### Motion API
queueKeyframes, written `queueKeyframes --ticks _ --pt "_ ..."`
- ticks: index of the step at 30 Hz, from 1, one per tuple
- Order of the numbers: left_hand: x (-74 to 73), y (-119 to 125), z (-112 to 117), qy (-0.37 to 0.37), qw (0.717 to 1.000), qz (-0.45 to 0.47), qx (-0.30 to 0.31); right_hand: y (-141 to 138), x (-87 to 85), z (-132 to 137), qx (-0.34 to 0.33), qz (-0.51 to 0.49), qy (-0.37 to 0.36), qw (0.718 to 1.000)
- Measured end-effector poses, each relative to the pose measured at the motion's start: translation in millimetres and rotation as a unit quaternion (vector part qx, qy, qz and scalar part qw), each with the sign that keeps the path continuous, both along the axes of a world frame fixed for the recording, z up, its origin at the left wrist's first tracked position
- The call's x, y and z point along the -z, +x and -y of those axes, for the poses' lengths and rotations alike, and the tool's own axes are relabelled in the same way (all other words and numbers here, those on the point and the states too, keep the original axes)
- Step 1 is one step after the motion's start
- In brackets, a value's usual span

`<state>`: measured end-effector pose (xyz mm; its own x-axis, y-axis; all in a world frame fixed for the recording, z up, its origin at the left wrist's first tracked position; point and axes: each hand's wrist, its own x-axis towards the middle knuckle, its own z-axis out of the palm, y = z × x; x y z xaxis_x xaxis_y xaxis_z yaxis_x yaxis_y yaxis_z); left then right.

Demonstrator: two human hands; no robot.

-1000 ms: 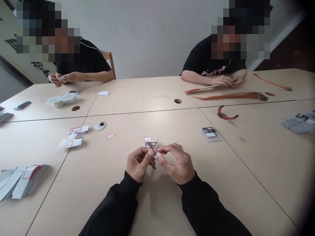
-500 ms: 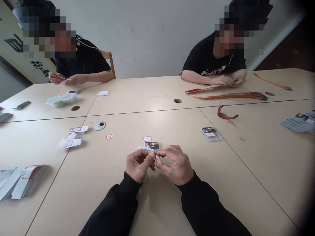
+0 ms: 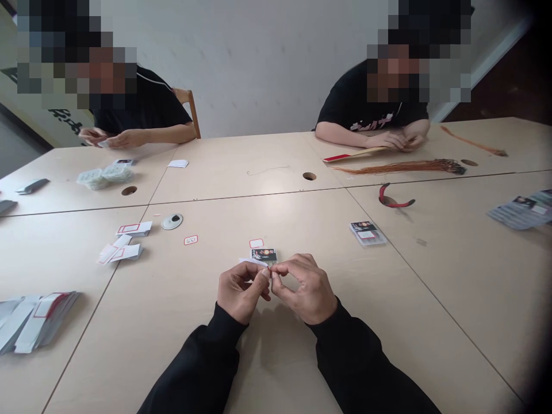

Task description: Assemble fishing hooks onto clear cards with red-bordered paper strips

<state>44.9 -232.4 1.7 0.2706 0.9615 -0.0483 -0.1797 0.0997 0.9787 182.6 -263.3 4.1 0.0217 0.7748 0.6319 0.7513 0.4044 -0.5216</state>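
Observation:
My left hand (image 3: 239, 292) is closed on a white paper slip (image 3: 250, 261), which sticks out above the fingers. At the right end of the slip, the thumb and forefinger of my right hand (image 3: 308, 287) are pinched together; a tiny dark reddish spot shows between the fingertips, too small to name. Just beyond my hands lies a small flat case with a black printed label (image 3: 264, 253), partly covered by the slip and my fingers. A red-bordered white sticker (image 3: 256, 244) is on the table behind it.
On the left are folded white slips (image 3: 128, 252), a larger stack of strips (image 3: 43, 322), a round white disc (image 3: 172, 221) and another sticker (image 3: 191, 240). To the right are a clear case (image 3: 368, 234) and a red-black curved tool (image 3: 399, 202). Two people sit opposite.
My hands keep the same pinch at the slip. The whole view has shifted slightly; the person at the far left has moved their hands a little.

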Motion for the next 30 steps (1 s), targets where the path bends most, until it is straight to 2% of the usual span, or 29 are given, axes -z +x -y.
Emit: queueKeyframes --ticks 6,15,19,25,30 --pt "-2.9 -0.5 0.2 -0.012 1.0 -0.011 0.001 1.2 -3.3 2.1 0.003 -0.038 -0.047 0.998" --pt "-0.7 -1.6 1.8 0.025 1.0 -0.003 0.008 1.9 -5.0 3.2 -0.005 -0.117 -0.118 0.986" --pt "-0.1 -2.6 0.2 0.03 1.0 0.005 0.005 2.2 -4.2 3.1 0.001 -0.146 -0.134 0.98" --pt "0.7 -2.4 1.3 0.066 0.997 -0.032 0.014 -0.1 -7.5 4.6 -0.015 -0.165 -0.144 0.976" --pt "0.9 -3.5 0.8 0.051 0.998 -0.009 0.032 0.6 -7.4 5.3 -0.023 -0.172 -0.157 0.972"
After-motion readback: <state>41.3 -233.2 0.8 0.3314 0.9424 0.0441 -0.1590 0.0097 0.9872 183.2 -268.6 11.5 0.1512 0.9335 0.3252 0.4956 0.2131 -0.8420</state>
